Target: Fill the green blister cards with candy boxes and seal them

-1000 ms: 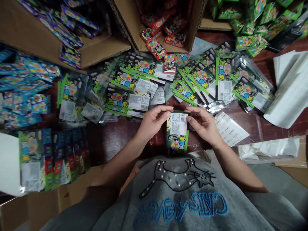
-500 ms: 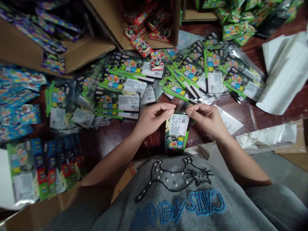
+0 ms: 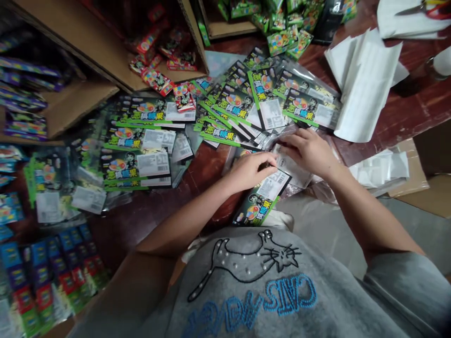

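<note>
Near the table's front edge, my left hand (image 3: 251, 170) is closed on the top edge of a printed candy bag (image 3: 256, 206), black and green with a white label. The bag hangs tilted towards my shirt. My right hand (image 3: 312, 152) lies over a clear plastic packet with white paper (image 3: 294, 170), just right of the bag. Its fingers are stretched out and slightly bent, with the tips on the packet. Beyond both hands, more printed bags (image 3: 230, 101) lie in an overlapping pile.
Cardboard boxes hold red candy packs (image 3: 157, 80) and purple packs (image 3: 26, 124). Green packs (image 3: 282, 42) lie at the back. Rolled white sheets (image 3: 366, 89) and red-handled scissors (image 3: 439, 11) are on the right. Filled strips of small boxes (image 3: 44, 293) stand at lower left.
My right hand has let go of the bag's top edge and moved right onto the clear packet. My left hand keeps the bag, now tilted. The view has shifted right.
</note>
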The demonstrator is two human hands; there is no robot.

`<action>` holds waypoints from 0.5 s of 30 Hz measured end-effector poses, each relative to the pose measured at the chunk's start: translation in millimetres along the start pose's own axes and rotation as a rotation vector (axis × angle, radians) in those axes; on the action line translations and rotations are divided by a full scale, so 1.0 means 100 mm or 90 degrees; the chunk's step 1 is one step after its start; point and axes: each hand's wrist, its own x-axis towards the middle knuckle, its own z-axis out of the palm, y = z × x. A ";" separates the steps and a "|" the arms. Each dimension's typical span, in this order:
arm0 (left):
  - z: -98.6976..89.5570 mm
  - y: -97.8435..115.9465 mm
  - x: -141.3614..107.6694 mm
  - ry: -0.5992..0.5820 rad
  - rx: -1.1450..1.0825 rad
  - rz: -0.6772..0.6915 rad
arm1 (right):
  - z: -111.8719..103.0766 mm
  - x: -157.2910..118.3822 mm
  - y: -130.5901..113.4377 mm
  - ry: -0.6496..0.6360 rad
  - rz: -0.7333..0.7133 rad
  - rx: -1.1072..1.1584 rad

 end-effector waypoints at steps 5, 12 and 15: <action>0.08 0.04 0.11 -0.011 0.070 -0.030 | 0.10 0.03 0.12 -0.021 -0.085 -0.038; 0.05 0.09 0.06 0.032 0.128 -0.067 | -0.03 -0.08 0.05 0.105 -0.022 0.320; -0.04 0.11 -0.10 0.098 0.043 -0.044 | -0.17 -0.07 -0.13 0.044 0.044 0.524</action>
